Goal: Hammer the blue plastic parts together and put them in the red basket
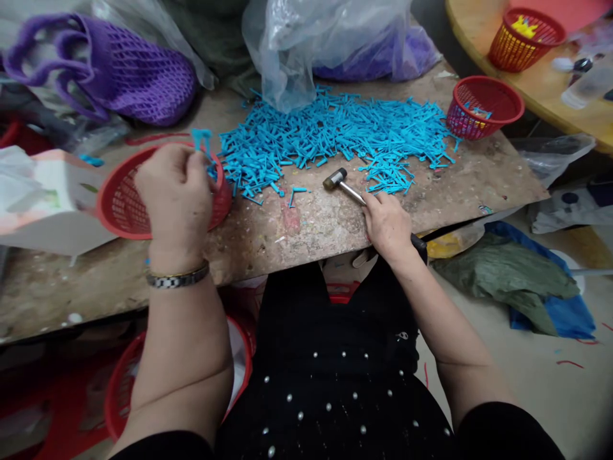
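Observation:
Over the red basket [125,220] on the left of the table, my left hand [175,185] is closed in a pinch. A small blue plastic piece [202,137] sticks up from its fingertips. My right hand [389,223] is wrapped round the handle of a small hammer [352,191] near the table's front edge. The hammer's dark head rests just above or on the wood; I cannot tell which. Beyond both hands spreads a large heap of thin blue plastic pieces [335,131]. A joined pair of blue pieces [297,190] lies apart from the heap, left of the hammer.
Purple net bag [138,76] lies at the back left, beside a tissue box [52,198]. Clear plastic bags [292,45] overhang the heap. At the right corner stands a smaller red basket [483,108]; another red basket [522,48] with yellow pieces is on a round table. Below, sacks [517,281] cover part of the floor.

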